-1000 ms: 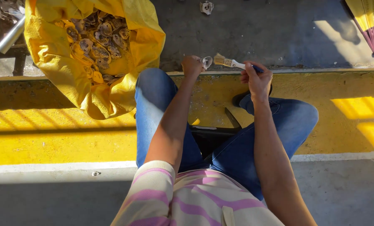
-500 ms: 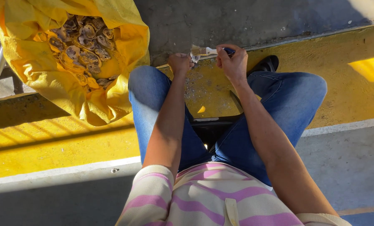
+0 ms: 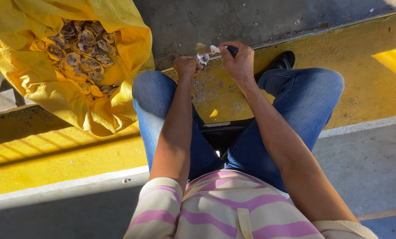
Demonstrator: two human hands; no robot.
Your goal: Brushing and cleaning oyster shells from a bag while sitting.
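Observation:
My left hand (image 3: 187,66) is closed around a small grey shell-like piece (image 3: 202,58) held out past my left knee. My right hand (image 3: 238,59) grips a small paintbrush (image 3: 209,48) by its dark handle, and the pale bristles lie against the piece. Both hands meet above the yellow-painted floor strip (image 3: 366,88), between my knees in blue jeans. An open yellow woven sack (image 3: 65,95) full of several brownish shells (image 3: 80,55) stands to the left of my left knee.
I sit on a low dark stool (image 3: 222,135). A black shoe (image 3: 280,61) rests on the yellow strip by my right knee. Grey concrete (image 3: 233,20) lies beyond the strip and also behind me. Small crumbs speckle the yellow paint under my hands.
The view has swung right and down, so the sack sits further left. My right hand has brought the brush in from the right onto the piece in my left hand.

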